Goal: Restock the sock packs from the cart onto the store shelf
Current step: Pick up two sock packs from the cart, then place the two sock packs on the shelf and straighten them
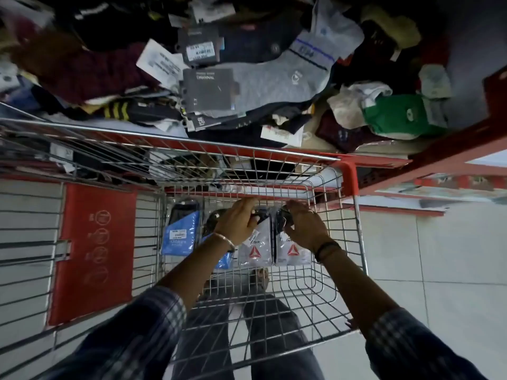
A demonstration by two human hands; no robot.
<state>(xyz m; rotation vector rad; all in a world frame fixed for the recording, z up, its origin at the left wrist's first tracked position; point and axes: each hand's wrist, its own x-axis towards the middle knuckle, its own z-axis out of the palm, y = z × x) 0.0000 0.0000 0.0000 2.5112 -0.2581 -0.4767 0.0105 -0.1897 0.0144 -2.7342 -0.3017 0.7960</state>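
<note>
Red flap (92, 250): seen at the far left, set against the wire side of the cart.
Blue pack (179, 234): laid in the cart basket, just left of the left hand.
Cart (340, 270): a wire basket with a red corner, parked against the shelf.
Left hand (238, 223): lowered into the basket; the fingers are curled round the dark top of the left white pack (255, 249).
Right hand (306, 229): placed beside the left hand; the fingers are closed on the top of the right white pack (292, 250).
White packs: held side by side, touching, each marked with a red triangle.
Shelf (428, 157): red-edged, heaped with loose socks and tagged packs, above the cart.
</note>
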